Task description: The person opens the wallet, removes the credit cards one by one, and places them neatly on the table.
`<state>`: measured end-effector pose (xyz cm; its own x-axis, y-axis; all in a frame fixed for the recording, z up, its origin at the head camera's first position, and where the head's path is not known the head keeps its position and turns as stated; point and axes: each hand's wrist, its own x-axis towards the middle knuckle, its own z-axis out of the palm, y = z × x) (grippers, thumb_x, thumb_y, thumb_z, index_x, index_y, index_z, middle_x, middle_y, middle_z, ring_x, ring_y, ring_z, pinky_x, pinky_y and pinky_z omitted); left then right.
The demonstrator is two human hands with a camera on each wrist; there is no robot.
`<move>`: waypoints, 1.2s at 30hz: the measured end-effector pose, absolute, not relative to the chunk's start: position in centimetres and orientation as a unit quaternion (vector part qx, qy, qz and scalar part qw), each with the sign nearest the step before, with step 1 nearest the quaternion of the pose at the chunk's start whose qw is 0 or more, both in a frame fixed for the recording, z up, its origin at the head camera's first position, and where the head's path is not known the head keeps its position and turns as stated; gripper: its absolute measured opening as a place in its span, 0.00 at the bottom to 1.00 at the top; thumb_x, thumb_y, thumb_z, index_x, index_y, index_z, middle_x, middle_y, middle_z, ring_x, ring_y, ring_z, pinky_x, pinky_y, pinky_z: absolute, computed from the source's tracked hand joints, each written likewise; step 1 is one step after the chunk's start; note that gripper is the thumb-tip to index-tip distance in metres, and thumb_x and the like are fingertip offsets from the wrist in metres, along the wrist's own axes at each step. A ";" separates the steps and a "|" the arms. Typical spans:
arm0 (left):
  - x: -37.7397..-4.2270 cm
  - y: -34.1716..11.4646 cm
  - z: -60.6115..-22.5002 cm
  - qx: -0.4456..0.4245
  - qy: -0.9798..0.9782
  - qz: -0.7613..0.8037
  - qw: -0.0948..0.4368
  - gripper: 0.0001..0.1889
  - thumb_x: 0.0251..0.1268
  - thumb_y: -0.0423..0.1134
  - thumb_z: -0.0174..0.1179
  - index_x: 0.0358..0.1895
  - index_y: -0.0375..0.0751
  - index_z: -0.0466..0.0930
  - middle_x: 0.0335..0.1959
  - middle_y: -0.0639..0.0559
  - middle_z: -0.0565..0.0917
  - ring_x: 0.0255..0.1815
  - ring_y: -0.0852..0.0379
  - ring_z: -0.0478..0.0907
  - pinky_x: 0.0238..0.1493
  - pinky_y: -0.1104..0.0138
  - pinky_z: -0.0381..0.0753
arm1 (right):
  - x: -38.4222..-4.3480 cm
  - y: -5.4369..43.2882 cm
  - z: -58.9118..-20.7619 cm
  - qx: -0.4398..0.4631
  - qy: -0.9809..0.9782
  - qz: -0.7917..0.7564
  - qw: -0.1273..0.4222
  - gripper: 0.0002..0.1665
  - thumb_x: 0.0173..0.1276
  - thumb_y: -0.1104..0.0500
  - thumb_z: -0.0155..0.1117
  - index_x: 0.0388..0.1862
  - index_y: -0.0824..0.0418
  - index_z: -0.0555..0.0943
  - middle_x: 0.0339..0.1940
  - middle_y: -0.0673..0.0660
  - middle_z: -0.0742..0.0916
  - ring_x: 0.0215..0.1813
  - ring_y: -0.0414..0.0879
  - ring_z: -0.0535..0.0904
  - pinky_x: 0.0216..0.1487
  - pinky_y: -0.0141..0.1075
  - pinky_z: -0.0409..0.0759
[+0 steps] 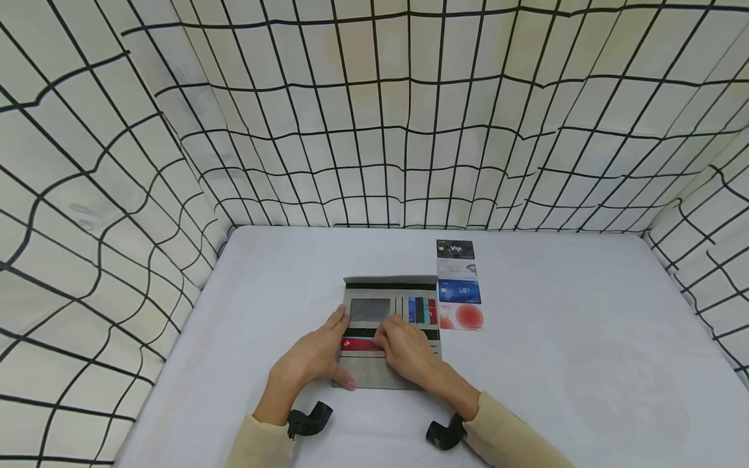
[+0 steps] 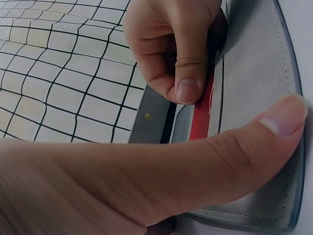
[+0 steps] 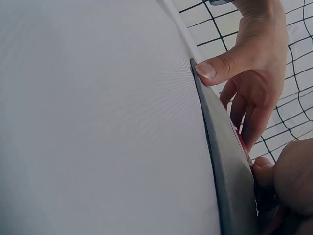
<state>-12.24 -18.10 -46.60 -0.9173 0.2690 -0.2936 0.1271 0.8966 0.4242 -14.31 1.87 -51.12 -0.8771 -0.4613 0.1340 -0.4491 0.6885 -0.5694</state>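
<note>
Left edge of the open, rectangular grey leather-look wallet [image 1: 374, 372], spread on the white table [image 1: 585, 292], is touched by the unclenched left hand [image 1: 313, 354]. Red rectangular card [image 1: 358, 344], tucked in wallet's lower pocket, is pinched by the right hand [image 1: 406, 348]. Four flat cards [image 1: 459, 292] are stacked columnwise just right.

White desk [image 1: 544, 292] across the lower half of the frame; black netting [image 1: 409, 79] over pale walls [image 1: 392, 52] at left, top and right.

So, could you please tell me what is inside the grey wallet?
A red card and, at upper right, several coloured cards show; their tucked-in parts and whatever lies under the right hand are hidden.
</note>
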 end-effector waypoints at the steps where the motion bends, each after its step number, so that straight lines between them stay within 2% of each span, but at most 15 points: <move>1: -12.2 -18.1 -46.6 0.102 0.958 0.204 0.176 0.66 0.30 0.49 0.86 0.77 0.30 0.56 0.82 0.39 0.52 0.75 0.39 0.67 0.67 0.49 0.75 | -14.3 1.8 -51.2 -0.244 0.920 -0.308 0.007 0.05 0.72 0.58 0.65 0.34 0.56 0.82 0.29 0.49 0.78 0.28 0.37 0.71 0.29 0.26 0.71; 8: -12.3 -18.0 -46.7 0.100 0.958 0.203 0.175 0.66 0.29 0.49 0.86 0.77 0.31 0.57 0.82 0.40 0.52 0.76 0.40 0.66 0.68 0.50 0.74 | -14.5 1.8 -51.4 -0.233 0.921 -0.313 0.001 0.08 0.73 0.54 0.63 0.35 0.56 0.81 0.30 0.49 0.78 0.28 0.38 0.71 0.30 0.27 0.73; 12: -12.2 -18.0 -46.8 0.100 0.957 0.207 0.176 0.66 0.30 0.49 0.86 0.77 0.30 0.57 0.82 0.40 0.52 0.76 0.40 0.66 0.68 0.50 0.74 | -14.9 2.2 -51.1 -0.243 0.911 -0.329 0.044 0.08 0.73 0.53 0.63 0.37 0.57 0.82 0.32 0.49 0.79 0.31 0.38 0.72 0.33 0.27 0.76; 17: -12.1 -18.0 -46.9 0.099 0.956 0.212 0.177 0.65 0.30 0.48 0.86 0.77 0.30 0.57 0.82 0.40 0.52 0.77 0.41 0.64 0.68 0.50 0.74 | -15.6 3.1 -50.6 -0.263 0.884 -0.368 0.118 0.06 0.69 0.56 0.68 0.40 0.57 0.82 0.31 0.49 0.78 0.34 0.40 0.72 0.34 0.27 0.74; 20: -12.1 -17.9 -46.9 0.100 0.956 0.212 0.177 0.65 0.30 0.48 0.86 0.76 0.30 0.58 0.82 0.40 0.53 0.78 0.41 0.63 0.69 0.50 0.74 | -15.7 3.4 -50.5 -0.265 0.875 -0.383 0.134 0.06 0.69 0.57 0.69 0.41 0.57 0.81 0.32 0.49 0.78 0.35 0.40 0.73 0.34 0.27 0.74; 36: -12.3 -17.9 -46.8 0.101 0.957 0.212 0.168 0.64 0.30 0.48 0.86 0.76 0.30 0.59 0.82 0.39 0.54 0.77 0.41 0.64 0.69 0.49 0.74 | -15.3 2.7 -50.9 -0.235 0.887 -0.394 0.059 0.03 0.71 0.59 0.66 0.41 0.58 0.84 0.35 0.51 0.80 0.37 0.41 0.72 0.38 0.29 0.75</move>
